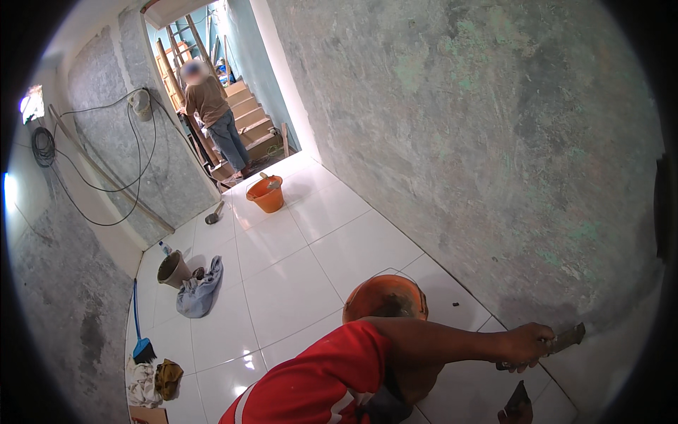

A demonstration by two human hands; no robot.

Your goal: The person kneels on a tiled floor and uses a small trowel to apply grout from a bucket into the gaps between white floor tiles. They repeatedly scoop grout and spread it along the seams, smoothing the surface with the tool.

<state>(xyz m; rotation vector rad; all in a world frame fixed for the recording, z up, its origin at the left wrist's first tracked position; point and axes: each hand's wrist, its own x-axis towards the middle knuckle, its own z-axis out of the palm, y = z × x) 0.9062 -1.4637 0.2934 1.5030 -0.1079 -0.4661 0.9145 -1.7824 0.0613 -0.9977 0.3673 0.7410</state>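
Observation:
My left hand (526, 348) reaches across from the red sleeve, low beside the right wall. Its fingers are wrapped round a flat trowel (567, 338) with a grey-smeared blade, whose far end is at or close to the wall's base. Below it, at the bottom edge, my right hand (515, 415) shows only in part, closed on a pointed trowel (521, 393) with a dark blade. Behind my left arm stands an orange bucket (357, 291) holding grey wet mix; the arm hides its near side. A damp dark patch (607, 311) marks the lower wall near the hands.
Another orange bucket (265, 200) stands near the doorway, where a person (212, 109) is beside stairs (247, 116). Leftward on the white tiles are a grey bucket (173, 271), cloth (200, 290), a blue broom (143, 348) and rags (168, 378). Cables (44, 147) hang on the left wall.

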